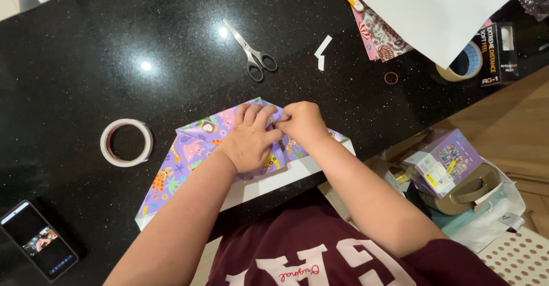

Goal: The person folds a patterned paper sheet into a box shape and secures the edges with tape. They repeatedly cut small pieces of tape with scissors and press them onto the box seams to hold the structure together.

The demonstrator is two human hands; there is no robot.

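Both hands cover the middle of the purple patterned wrapping paper (194, 149), so its fold there and whatever the fingertips pinch cannot be seen. The top edge cuts off the white sheet (434, 6). The phone (39, 246) screen is too small to read.

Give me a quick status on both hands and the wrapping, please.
Left hand flat on the purple patterned wrapping paper. Right hand pinching its folded top edge. Scissors and tape roll lie apart, nothing obstructing.
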